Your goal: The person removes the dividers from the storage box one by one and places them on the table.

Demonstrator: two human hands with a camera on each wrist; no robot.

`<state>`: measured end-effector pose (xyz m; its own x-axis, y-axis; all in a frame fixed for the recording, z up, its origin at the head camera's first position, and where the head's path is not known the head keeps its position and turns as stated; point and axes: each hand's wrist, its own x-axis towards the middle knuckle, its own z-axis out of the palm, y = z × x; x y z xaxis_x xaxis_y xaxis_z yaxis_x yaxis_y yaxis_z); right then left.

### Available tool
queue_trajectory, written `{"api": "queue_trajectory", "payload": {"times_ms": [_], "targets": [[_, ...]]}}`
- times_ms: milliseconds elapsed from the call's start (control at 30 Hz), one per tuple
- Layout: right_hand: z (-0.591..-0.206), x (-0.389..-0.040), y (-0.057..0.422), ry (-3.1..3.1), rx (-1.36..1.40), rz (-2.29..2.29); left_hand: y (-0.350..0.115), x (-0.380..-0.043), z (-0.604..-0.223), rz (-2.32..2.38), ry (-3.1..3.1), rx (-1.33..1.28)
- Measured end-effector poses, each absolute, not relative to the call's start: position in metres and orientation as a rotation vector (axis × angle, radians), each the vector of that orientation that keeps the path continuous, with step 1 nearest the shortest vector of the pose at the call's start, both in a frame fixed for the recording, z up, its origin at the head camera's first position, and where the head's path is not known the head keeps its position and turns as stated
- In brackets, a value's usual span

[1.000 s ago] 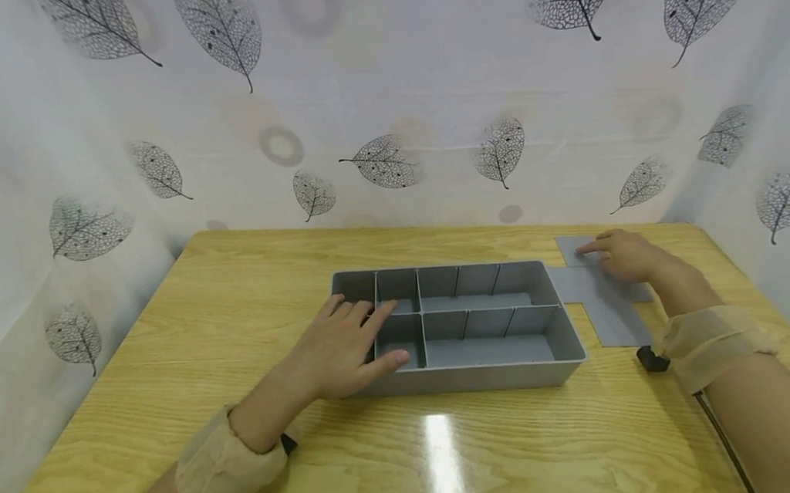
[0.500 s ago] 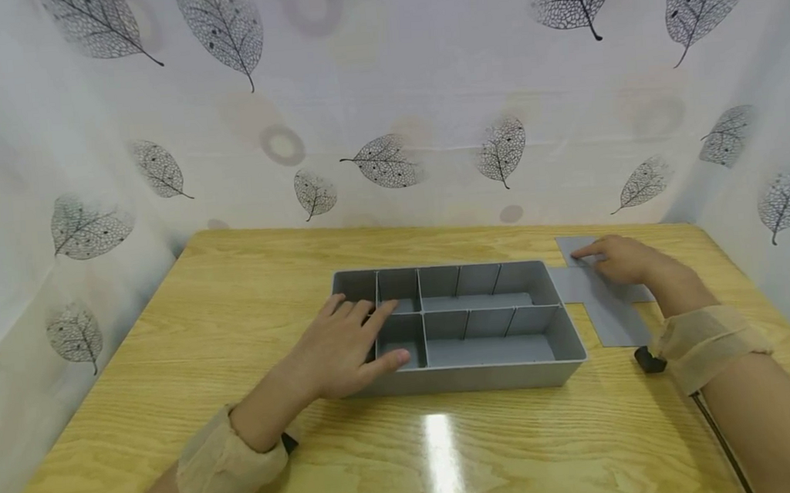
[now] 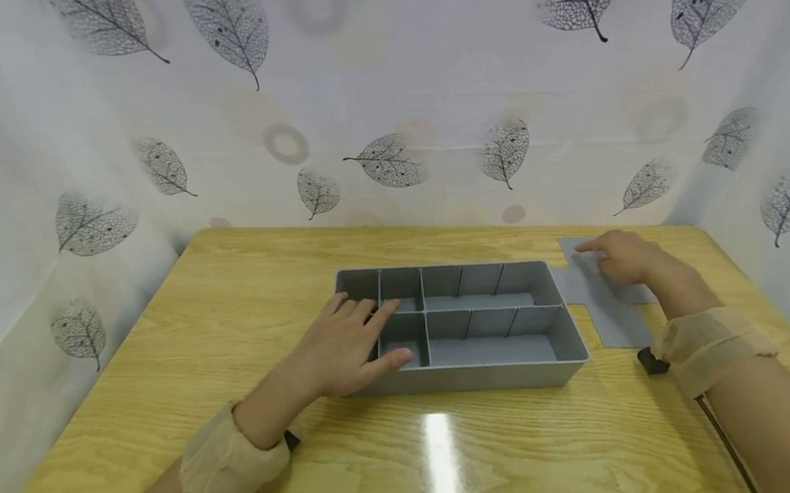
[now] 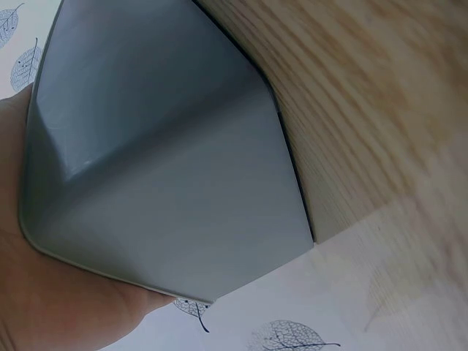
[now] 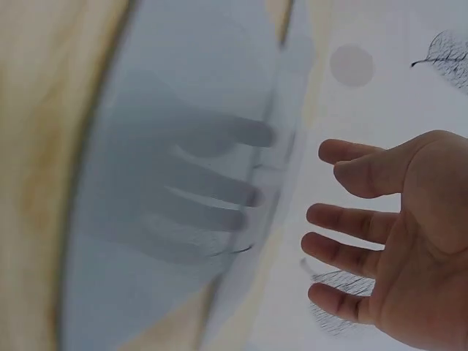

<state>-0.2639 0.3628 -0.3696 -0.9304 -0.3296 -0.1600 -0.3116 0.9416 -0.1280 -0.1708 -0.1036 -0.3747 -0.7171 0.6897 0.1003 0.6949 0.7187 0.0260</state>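
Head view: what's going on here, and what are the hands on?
A person works at a wooden table with both bare hands. The left hand lies spread over the left end of a grey divided tray. The right hand is above flat grey sheet material laid out cross-like to the tray's right, fingers apart from it in the right wrist view. Neither hand is lifting anything.

box (image 3: 475,379) gry | sheet (image 3: 613,318) gry | tbl (image 3: 356,466) ylw woodgrain | curtain (image 3: 423,66) wht, blk leaf prt
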Motion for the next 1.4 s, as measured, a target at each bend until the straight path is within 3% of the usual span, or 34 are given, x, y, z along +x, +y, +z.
{"api": "queue_trajectory", "payload": {"times_ms": [233,433,600,900,1167,1400], "targets": [[-0.314,-0.251,0.308,2.999,-0.558,-0.323,-0.102,-0.17,-0.374,-0.097,-2.839,-1.143],[-0.276,-0.237,0.242,3.021,-0.825,-0.246,-0.103,-0.169,-0.373,-0.115,-2.852,-1.132],[-0.273,-0.226,0.195,2.915,-1.067,-0.116,-0.104,-0.17,-0.372,-0.084,-2.837,-1.145],[-0.302,-0.221,0.137,2.825,-1.234,-0.026,-0.104,-0.172,-0.373,-0.062,-2.842,-1.144],[-0.312,-0.228,0.112,2.78,-0.757,-0.131,-0.103,-0.171,-0.372,-0.027,-2.822,-1.155],[-0.328,-0.233,0.1,2.6,-0.696,-0.178,-0.104,-0.171,-0.372,-0.039,-2.836,-1.138]]}}
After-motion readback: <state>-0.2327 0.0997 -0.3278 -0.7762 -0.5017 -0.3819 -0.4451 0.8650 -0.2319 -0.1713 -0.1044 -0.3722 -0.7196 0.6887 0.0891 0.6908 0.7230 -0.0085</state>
